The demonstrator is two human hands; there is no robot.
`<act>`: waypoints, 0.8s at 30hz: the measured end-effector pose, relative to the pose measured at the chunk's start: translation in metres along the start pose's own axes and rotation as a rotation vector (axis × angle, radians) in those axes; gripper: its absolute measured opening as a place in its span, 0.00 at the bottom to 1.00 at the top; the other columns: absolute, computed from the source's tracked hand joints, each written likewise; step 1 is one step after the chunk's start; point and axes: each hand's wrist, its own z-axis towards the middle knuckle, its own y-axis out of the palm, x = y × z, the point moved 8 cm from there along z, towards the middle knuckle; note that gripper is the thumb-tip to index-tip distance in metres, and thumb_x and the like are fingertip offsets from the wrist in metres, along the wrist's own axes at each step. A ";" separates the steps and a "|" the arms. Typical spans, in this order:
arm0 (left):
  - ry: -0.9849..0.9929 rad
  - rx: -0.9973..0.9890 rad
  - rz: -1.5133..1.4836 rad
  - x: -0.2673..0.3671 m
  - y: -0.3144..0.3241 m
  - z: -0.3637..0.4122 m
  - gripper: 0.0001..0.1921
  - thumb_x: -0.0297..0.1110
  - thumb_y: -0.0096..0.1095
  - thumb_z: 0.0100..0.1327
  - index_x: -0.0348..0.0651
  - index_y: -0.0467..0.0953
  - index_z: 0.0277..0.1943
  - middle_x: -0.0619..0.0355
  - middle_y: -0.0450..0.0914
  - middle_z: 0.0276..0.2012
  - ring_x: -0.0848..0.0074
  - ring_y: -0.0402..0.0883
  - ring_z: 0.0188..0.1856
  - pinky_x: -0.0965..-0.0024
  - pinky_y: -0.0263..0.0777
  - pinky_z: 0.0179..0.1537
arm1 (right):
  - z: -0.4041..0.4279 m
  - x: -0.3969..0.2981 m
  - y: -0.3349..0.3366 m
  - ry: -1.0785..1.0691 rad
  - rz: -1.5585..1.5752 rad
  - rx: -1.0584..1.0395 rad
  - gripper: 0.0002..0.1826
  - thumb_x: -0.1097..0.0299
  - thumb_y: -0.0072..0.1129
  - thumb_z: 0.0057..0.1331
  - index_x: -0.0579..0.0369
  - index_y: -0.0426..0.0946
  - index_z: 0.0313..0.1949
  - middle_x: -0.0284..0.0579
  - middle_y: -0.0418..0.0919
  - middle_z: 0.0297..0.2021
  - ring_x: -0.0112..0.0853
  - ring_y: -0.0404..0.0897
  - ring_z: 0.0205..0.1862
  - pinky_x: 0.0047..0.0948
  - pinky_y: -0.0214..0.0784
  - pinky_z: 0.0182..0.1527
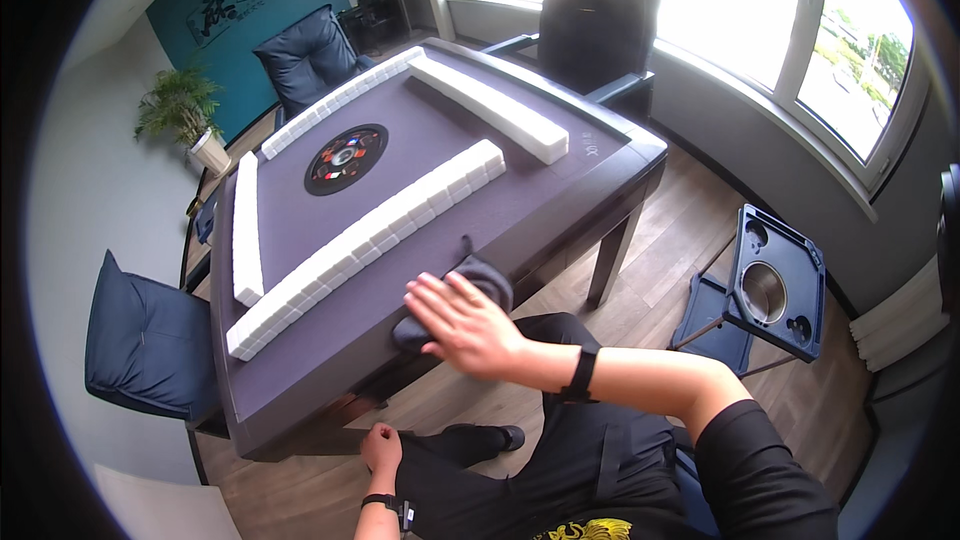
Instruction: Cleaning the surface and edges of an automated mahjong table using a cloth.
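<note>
My right hand (469, 326) lies flat, fingers extended, holding a dark cloth (487, 281) against the near edge of a mahjong table (330, 360). Cloth shows on both sides of the hand, and a small loop of it rests on the tabletop. Low in front of the table, beside my leg, my left hand (381, 448) is curled into a loose fist with nothing visible in it. Just beyond the cloth runs the nearest row of white mahjong tiles (367, 247), stacked face hidden. Three more tile rows frame a round black centre panel (346, 159).
A navy side stand (806, 277) with a metal cup insert stands at the right. Around the table are a chair (150, 337) at left, another chair (307, 60) at the far side, and an armchair (596, 22) by the window. A potted plant (180, 105) stands along the wall.
</note>
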 end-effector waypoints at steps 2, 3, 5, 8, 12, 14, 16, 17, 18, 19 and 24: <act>-0.004 0.014 -0.014 -0.003 -0.002 -0.001 0.06 0.36 0.62 0.61 0.46 0.81 0.32 0.51 0.86 0.30 0.54 0.85 0.36 0.53 0.77 0.39 | 0.015 -0.039 0.020 -0.078 0.044 -0.012 0.41 0.50 0.57 0.68 0.68 0.61 0.71 0.56 0.64 0.72 0.44 0.57 0.77 0.47 0.41 0.78; -0.024 0.016 -0.022 -0.005 -0.004 -0.004 0.06 0.36 0.62 0.61 0.46 0.81 0.32 0.51 0.86 0.30 0.54 0.85 0.36 0.53 0.77 0.39 | 0.022 -0.059 0.033 -0.123 0.056 -0.037 0.41 0.49 0.55 0.69 0.68 0.59 0.72 0.56 0.63 0.72 0.44 0.57 0.77 0.47 0.40 0.78; -0.006 0.004 -0.030 -0.002 -0.008 -0.005 0.06 0.36 0.62 0.61 0.45 0.81 0.32 0.51 0.85 0.30 0.53 0.85 0.36 0.52 0.77 0.40 | 0.037 -0.099 0.057 -0.187 0.116 -0.090 0.42 0.46 0.51 0.71 0.70 0.56 0.72 0.59 0.60 0.73 0.46 0.54 0.78 0.47 0.40 0.79; -0.061 -0.047 -0.046 0.011 -0.023 -0.008 0.08 0.39 0.62 0.64 0.46 0.82 0.36 0.48 0.86 0.33 0.51 0.85 0.39 0.50 0.77 0.43 | 0.055 -0.151 0.086 -0.295 0.134 -0.159 0.46 0.43 0.48 0.72 0.71 0.51 0.74 0.62 0.52 0.76 0.49 0.49 0.79 0.47 0.39 0.79; -0.126 -0.075 -0.179 0.018 -0.036 -0.011 0.21 0.48 0.63 0.67 0.45 0.79 0.57 0.43 0.83 0.53 0.52 0.80 0.58 0.51 0.72 0.58 | 0.076 -0.204 0.118 -0.395 -0.061 -0.183 0.49 0.40 0.51 0.69 0.67 0.49 0.75 0.58 0.48 0.78 0.48 0.47 0.80 0.46 0.40 0.79; -0.092 -0.060 -0.217 -0.011 -0.022 -0.012 0.25 0.51 0.62 0.68 0.47 0.75 0.61 0.43 0.80 0.57 0.54 0.77 0.62 0.51 0.70 0.61 | 0.086 -0.236 0.131 -0.427 -0.052 -0.195 0.49 0.39 0.51 0.69 0.64 0.50 0.76 0.56 0.47 0.78 0.48 0.45 0.80 0.47 0.39 0.79; -0.013 -0.132 -0.308 -0.005 -0.023 -0.016 0.30 0.55 0.58 0.70 0.49 0.69 0.69 0.46 0.70 0.69 0.60 0.70 0.69 0.57 0.65 0.67 | 0.096 -0.258 0.148 -0.448 -0.042 -0.207 0.43 0.45 0.47 0.72 0.64 0.50 0.76 0.59 0.46 0.78 0.50 0.45 0.80 0.49 0.40 0.79; -0.005 -0.137 -0.314 0.000 -0.019 -0.015 0.30 0.55 0.58 0.70 0.49 0.69 0.69 0.46 0.70 0.69 0.60 0.70 0.69 0.57 0.65 0.67 | 0.101 -0.263 0.155 -0.452 -0.058 -0.185 0.41 0.48 0.46 0.74 0.64 0.50 0.76 0.60 0.46 0.78 0.51 0.45 0.80 0.50 0.40 0.78; -0.030 -0.131 -0.308 -0.006 -0.020 -0.017 0.30 0.55 0.58 0.70 0.49 0.69 0.68 0.46 0.70 0.69 0.59 0.70 0.69 0.57 0.65 0.67 | 0.105 -0.277 0.160 -0.469 -0.033 -0.158 0.39 0.51 0.44 0.73 0.64 0.51 0.76 0.63 0.47 0.77 0.54 0.46 0.79 0.52 0.41 0.78; -0.046 -0.126 -0.302 -0.010 -0.018 -0.017 0.30 0.55 0.58 0.70 0.49 0.69 0.68 0.46 0.70 0.69 0.59 0.70 0.69 0.56 0.65 0.67 | 0.110 -0.288 0.164 -0.478 -0.066 -0.147 0.40 0.52 0.44 0.72 0.64 0.51 0.76 0.63 0.48 0.77 0.55 0.48 0.79 0.53 0.42 0.78; -0.073 -0.106 -0.247 -0.029 -0.003 -0.013 0.29 0.54 0.58 0.70 0.48 0.70 0.68 0.45 0.72 0.67 0.58 0.72 0.68 0.56 0.67 0.66 | 0.125 -0.323 0.191 -0.448 0.014 -0.164 0.40 0.52 0.44 0.71 0.64 0.52 0.76 0.63 0.48 0.77 0.54 0.47 0.79 0.53 0.40 0.78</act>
